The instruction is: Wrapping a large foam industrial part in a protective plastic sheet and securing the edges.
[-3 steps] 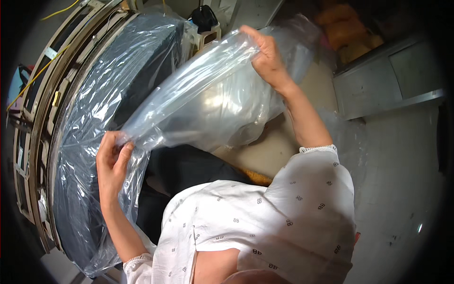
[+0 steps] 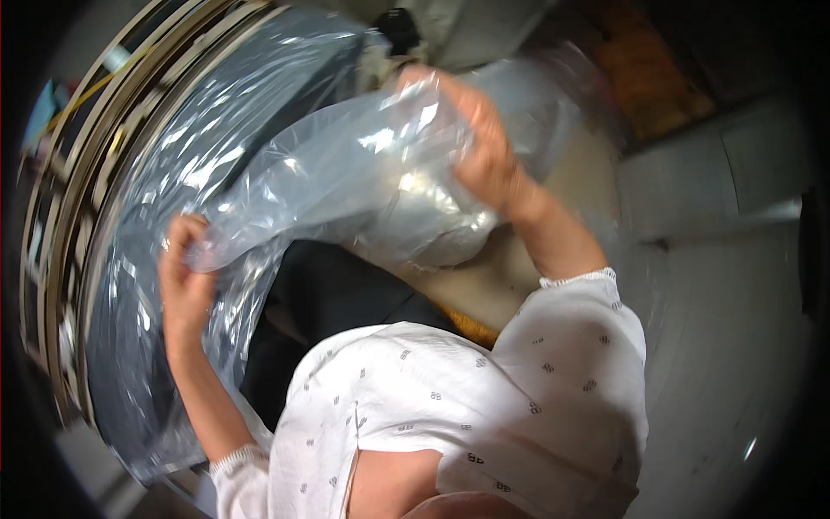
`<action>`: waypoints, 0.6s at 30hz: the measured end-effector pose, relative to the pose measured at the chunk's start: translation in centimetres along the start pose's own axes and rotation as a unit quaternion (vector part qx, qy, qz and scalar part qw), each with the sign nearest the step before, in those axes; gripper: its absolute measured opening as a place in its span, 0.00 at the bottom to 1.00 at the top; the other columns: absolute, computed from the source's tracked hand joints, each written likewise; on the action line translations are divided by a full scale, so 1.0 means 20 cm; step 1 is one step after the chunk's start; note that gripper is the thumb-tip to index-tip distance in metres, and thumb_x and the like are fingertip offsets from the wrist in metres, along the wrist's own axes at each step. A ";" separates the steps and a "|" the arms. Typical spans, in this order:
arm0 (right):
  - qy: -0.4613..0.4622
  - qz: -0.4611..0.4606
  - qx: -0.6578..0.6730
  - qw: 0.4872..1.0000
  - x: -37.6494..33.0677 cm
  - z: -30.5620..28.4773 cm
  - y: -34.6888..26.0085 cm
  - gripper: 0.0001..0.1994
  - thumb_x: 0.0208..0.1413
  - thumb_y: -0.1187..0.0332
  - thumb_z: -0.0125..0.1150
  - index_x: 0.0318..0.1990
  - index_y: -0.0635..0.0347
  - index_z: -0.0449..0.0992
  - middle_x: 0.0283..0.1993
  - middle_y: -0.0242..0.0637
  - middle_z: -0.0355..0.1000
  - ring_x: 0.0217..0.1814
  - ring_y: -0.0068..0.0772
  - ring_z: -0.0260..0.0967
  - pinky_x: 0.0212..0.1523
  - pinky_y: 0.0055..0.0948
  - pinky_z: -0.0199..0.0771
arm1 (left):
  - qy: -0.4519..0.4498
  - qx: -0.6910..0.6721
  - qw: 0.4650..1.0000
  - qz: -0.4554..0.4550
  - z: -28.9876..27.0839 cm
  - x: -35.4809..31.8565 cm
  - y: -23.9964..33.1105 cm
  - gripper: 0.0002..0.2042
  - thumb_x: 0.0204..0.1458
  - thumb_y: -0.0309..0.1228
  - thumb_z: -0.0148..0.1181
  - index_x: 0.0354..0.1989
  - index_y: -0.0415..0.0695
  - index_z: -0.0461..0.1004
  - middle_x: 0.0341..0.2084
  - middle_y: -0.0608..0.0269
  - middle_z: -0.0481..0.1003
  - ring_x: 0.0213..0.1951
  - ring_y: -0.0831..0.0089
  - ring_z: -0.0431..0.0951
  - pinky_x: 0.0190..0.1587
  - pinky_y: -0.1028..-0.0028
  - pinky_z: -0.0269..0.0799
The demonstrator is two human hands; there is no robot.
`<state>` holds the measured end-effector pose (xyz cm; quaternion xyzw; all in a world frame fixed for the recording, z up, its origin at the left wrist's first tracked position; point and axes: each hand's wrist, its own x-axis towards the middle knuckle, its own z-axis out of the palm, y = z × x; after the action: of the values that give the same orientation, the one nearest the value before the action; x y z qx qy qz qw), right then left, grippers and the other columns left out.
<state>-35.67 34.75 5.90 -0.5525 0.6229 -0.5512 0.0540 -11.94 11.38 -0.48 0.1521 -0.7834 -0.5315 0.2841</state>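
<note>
Now my left hand (image 2: pixel 183 285) at nine o'clock and right hand (image 2: pixel 484 156) at one both clamp the clear plastic bag (image 2: pixel 346 186), stretched between them, not yet laid down.

A clear plastic bag (image 2: pixel 346 173) stretched slantwise across the middle of the view, glossy, crumpled and see-through, catching white glare along its folds. Its lower end was bunched in the left hand (image 2: pixel 183 285), its upper end gripped by the right hand (image 2: pixel 488 156), which showed partly through the film. The picture was motion-blurred.
</note>
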 end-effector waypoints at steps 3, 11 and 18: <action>-0.140 0.186 0.351 0.907 -0.08 0.47 -0.23 0.16 0.58 0.65 0.51 0.50 0.66 0.68 0.39 0.32 0.72 0.39 0.20 0.66 0.40 0.23 0.68 | 0.287 -0.195 0.936 0.050 -0.32 0.10 0.09 0.04 0.51 0.23 0.56 0.30 0.43 0.67 0.40 0.61 0.70 0.43 0.71 0.72 0.46 0.74 0.66; -0.584 0.162 0.625 0.491 -0.25 1.27 -0.69 0.28 0.50 0.60 0.60 0.54 0.60 0.55 0.45 0.37 0.60 0.46 0.28 0.61 0.46 0.26 0.64 | 0.456 -0.109 0.856 0.219 -1.16 -0.89 0.03 0.09 0.51 0.21 0.55 0.21 0.45 0.64 0.42 0.56 0.70 0.46 0.62 0.72 0.49 0.67 0.69; -0.435 -0.182 0.208 0.857 0.31 1.85 -0.29 0.17 0.53 0.62 0.54 0.46 0.64 0.69 0.50 0.45 0.65 0.54 0.42 0.63 0.53 0.34 0.64 | 0.517 0.298 0.792 -0.128 -1.10 -1.64 -0.13 0.10 0.48 0.16 0.52 0.22 0.43 0.59 0.36 0.62 0.68 0.36 0.69 0.69 0.45 0.79 0.61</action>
<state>-9.30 8.16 -0.74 -0.8152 0.2950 -0.3718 0.3320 27.25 11.66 -6.23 0.5807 -0.6122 -0.1451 0.5168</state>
